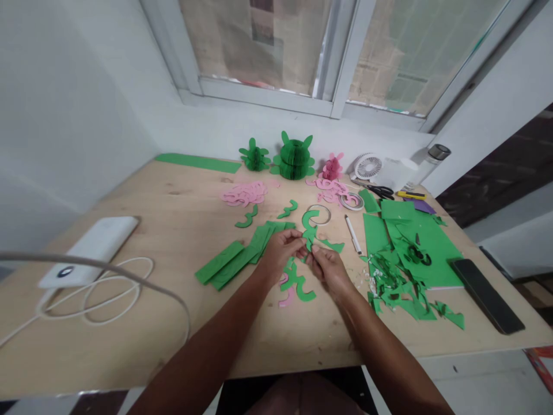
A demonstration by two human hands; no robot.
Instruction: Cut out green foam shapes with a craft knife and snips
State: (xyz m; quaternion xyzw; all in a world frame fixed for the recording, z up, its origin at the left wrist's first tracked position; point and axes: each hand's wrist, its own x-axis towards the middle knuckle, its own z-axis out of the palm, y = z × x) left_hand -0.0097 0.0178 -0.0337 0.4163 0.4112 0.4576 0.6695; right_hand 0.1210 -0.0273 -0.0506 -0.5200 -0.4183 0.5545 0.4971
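Over the middle of the bench [173, 328], the left hand [283, 249] and right hand [332, 266] each have a pinching grip on a curled green paper cutout [309, 218], its hooked end toward 12 o'clock. Around them, green strips [224, 262] lie at 9 o'clock, a pink cutout pile [244, 194] between 10 and 11, green scraps [391, 282] between 3 and 4, and loose green curls [305, 295] at 6.

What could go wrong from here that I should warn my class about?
The thin green cutout held between left hand and right hand could crease or tear. The loose green curves near the hands might get knocked about. Green scraps lie to the right, so a cutout could get mixed in.
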